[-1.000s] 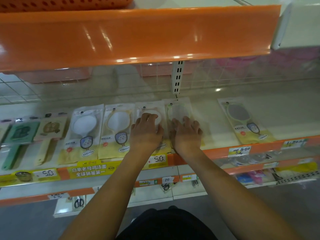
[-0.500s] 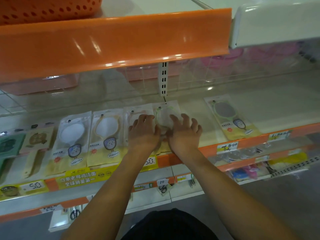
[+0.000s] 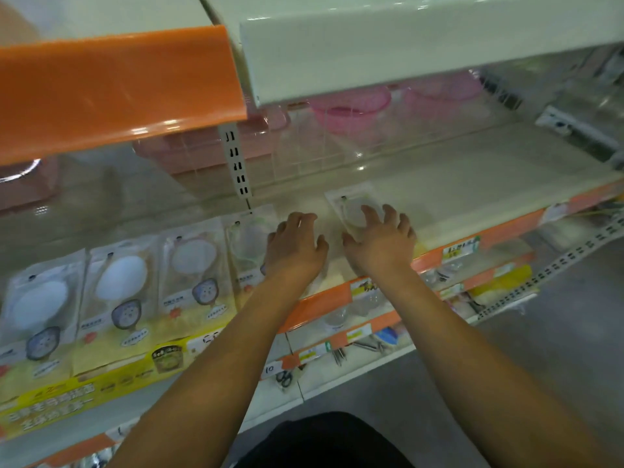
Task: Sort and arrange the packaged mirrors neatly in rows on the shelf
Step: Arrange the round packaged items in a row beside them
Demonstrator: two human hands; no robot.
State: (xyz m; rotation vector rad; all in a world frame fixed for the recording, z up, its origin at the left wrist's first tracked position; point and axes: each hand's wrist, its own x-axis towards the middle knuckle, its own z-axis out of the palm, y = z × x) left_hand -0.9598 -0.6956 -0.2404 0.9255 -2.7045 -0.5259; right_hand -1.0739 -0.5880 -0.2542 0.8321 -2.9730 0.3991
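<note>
Setting: retail shop, general-goods aisle. Evidence: tiered cream metal shelving (image 3: 472,184) with orange plastic price rails (image 3: 506,231) along the front edges; white and green paper price tags (image 3: 461,246) slotted into the rails, one handwritten "10" tag (image 3: 270,369) lower down. Identical clear-and-yellow packaged hand mirrors (image 3: 121,298) lie side by side as stock. A yellow printed promotional strip (image 3: 101,393) with Chinese characters runs under them. A slotted white metal upright (image 3: 236,163) carries the shelves. Pink plastic baskets (image 3: 351,104) sit behind a wire grid. Small scissors (image 3: 285,378) lie on the lower tier.
</note>
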